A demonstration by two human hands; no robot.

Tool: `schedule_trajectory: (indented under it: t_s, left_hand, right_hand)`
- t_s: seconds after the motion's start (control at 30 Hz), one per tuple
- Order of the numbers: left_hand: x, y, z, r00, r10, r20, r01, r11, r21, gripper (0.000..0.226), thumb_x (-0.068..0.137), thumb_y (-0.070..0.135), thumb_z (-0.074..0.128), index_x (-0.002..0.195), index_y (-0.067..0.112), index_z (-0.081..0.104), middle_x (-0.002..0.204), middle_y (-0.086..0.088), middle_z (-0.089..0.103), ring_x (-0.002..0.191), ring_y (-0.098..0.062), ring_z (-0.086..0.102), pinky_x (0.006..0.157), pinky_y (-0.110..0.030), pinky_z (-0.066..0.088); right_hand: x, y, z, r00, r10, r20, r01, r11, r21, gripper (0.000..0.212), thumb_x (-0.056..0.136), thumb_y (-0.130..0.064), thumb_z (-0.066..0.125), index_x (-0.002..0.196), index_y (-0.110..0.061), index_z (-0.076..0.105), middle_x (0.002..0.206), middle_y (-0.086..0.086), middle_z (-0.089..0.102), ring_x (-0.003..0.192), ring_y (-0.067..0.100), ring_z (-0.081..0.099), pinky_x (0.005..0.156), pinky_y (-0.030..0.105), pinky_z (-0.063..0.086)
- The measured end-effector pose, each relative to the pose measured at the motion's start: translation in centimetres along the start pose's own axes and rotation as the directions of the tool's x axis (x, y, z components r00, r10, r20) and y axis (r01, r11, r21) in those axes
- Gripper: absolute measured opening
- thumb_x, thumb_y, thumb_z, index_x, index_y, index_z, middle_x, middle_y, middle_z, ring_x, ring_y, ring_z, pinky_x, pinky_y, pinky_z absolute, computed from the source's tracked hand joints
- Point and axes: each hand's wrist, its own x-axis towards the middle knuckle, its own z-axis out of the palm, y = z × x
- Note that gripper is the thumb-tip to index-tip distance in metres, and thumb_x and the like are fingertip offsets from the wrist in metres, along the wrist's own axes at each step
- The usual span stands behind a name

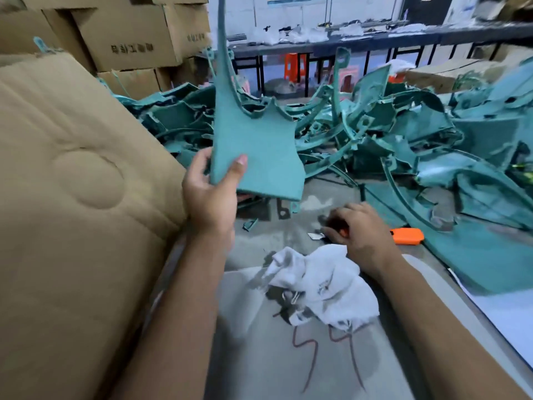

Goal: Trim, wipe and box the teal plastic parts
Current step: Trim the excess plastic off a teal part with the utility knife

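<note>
- Left hand (212,194) gripping the lower left corner of a teal plastic part (256,145), thumb across its front face, fingers (199,161) curled behind the edge.
- Part held upright above the bench (259,356), narrow end rising past the top of view.
- Right hand (356,229) down on the bench, curled round an orange-handled knife (343,231), short blade showing just left of the knuckles.
- White rag (323,287) crumpled just below that hand.
- Second orange tool (408,236) lying just right of it.
- Heap of teal parts (403,134) piled behind; cardboard box (72,197) at left.
</note>
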Motion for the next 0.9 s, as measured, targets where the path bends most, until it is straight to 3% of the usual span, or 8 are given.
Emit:
schedule_trajectory:
  t_s: [0.1,0.33,0.47,0.53,0.67,0.77,0.83,0.9]
  left_hand:
    - [-1.8,-3.1,-1.5,0.995,-0.090,0.051,0.091,0.996,-0.026,0.017,0.087,0.011,0.078,0.087,0.028,0.074,0.088,0.004,0.076,0.086,-0.021,0.071,0.084,-0.059,0.058]
    - [-2.5,-6.0,-3.0,0.971,-0.202,0.126,0.207,0.978,-0.025,0.012,0.081,0.023,0.079,0.093,0.024,0.076,0.098,-0.002,0.078,0.094,-0.022,0.073,0.090,-0.054,0.059]
    - [-2.2,-6.2,-3.4,0.954,-0.265,0.143,0.280,0.954,-0.106,0.013,0.084,0.016,0.080,0.095,0.020,0.075,0.098,-0.003,0.078,0.090,-0.020,0.075,0.073,-0.042,0.061]
    - [-2.2,-6.2,-3.3,0.936,-0.308,0.171,0.332,0.933,-0.136,0.020,0.080,0.014,0.082,0.098,0.017,0.074,0.100,-0.006,0.077,0.090,-0.022,0.075,0.069,-0.038,0.061]
    - [-2.1,-6.3,-2.5,0.898,-0.388,0.207,0.422,0.892,-0.163,0.024,0.085,0.006,0.075,0.106,0.015,0.068,0.102,-0.005,0.078,0.090,-0.022,0.076,0.066,-0.036,0.061]
    - [-1.9,-6.4,-2.0,0.891,-0.438,0.119,0.452,0.877,-0.162,0.027,0.095,0.005,0.068,0.117,0.019,0.060,0.106,-0.006,0.077,0.092,-0.024,0.076,0.068,-0.040,0.062]
    - [-1.6,-6.3,-1.8,0.893,-0.445,0.064,0.449,0.882,-0.143,0.024,0.099,0.007,0.062,0.118,0.022,0.061,0.113,-0.008,0.074,0.095,-0.026,0.075,0.073,-0.047,0.063]
    - [-1.4,-6.2,-1.7,0.892,-0.449,0.043,0.451,0.885,-0.116,0.020,0.104,0.008,0.053,0.115,0.021,0.065,0.106,-0.007,0.076,0.086,-0.024,0.074,0.068,-0.041,0.063]
  right_hand:
    - [0.4,-0.1,0.1,0.999,-0.037,-0.016,0.037,0.998,0.050,0.028,0.093,-0.037,0.076,0.103,-0.011,0.077,0.097,0.011,0.065,0.101,0.033,0.054,0.090,0.040,0.043]
    - [0.2,0.0,0.1,0.998,-0.047,-0.047,0.055,0.982,0.181,0.031,0.085,-0.030,0.086,0.104,-0.008,0.076,0.099,0.008,0.065,0.103,0.032,0.053,0.087,0.032,0.039]
    - [-0.4,1.6,-1.0,0.997,-0.008,0.072,0.009,1.000,-0.021,0.043,0.081,-0.057,0.081,0.114,-0.033,0.070,0.100,-0.010,0.055,0.102,0.021,0.040,0.087,0.038,0.036]
    - [-0.4,2.3,-1.0,0.993,0.041,0.107,-0.026,0.991,-0.133,0.041,0.089,-0.057,0.071,0.120,-0.031,0.067,0.100,-0.010,0.050,0.105,0.022,0.045,0.085,0.040,0.033]
    - [-0.3,1.9,-1.1,0.977,0.089,-0.191,-0.068,0.991,0.118,0.043,0.105,-0.052,0.042,0.115,-0.016,0.063,0.102,-0.003,0.056,0.090,0.022,0.054,0.079,0.038,0.042]
    - [-0.6,0.4,-1.9,0.884,0.054,-0.465,0.100,0.949,0.300,0.040,0.114,-0.036,0.031,0.091,-0.013,0.056,0.077,0.000,0.055,0.069,0.025,0.052,0.063,0.035,0.032]
    - [-1.2,-1.0,-2.1,0.867,0.027,-0.498,0.191,0.904,0.382,0.039,0.115,-0.031,0.032,0.087,-0.012,0.054,0.070,0.002,0.051,0.063,0.024,0.050,0.058,0.035,0.034]
    - [-1.6,-2.2,-2.0,0.882,-0.018,-0.471,0.232,0.887,0.400,0.036,0.113,-0.031,0.040,0.086,-0.012,0.053,0.069,-0.001,0.049,0.062,0.018,0.048,0.057,0.027,0.034]
